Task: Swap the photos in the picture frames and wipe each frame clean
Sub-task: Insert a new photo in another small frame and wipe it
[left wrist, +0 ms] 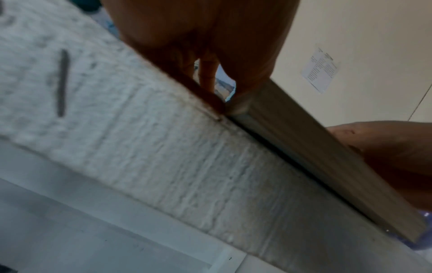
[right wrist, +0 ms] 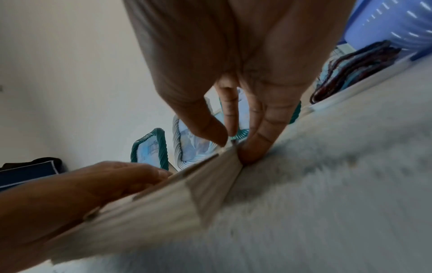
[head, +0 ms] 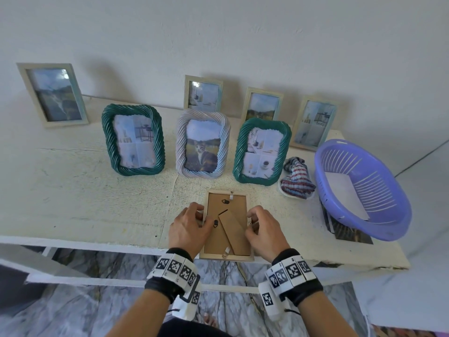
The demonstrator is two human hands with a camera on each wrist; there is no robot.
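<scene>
While face-down on the white worktop [head: 97, 203], the pale wooden picture frame [head: 227, 257] looks light, rigid, glass-fragile; left hand [head: 188, 228] and right hand [head: 263, 229] pinch its side edges.

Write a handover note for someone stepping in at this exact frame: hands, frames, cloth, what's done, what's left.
Left hand and right hand grip the sides of the face-down frame at the table's front edge; the backing board is still in.
Seven frames stand behind it.
The striped cloth lies unused beside the purple basket.
Done: frame laid down.
Left: open the back, swap photos, wipe.
</scene>
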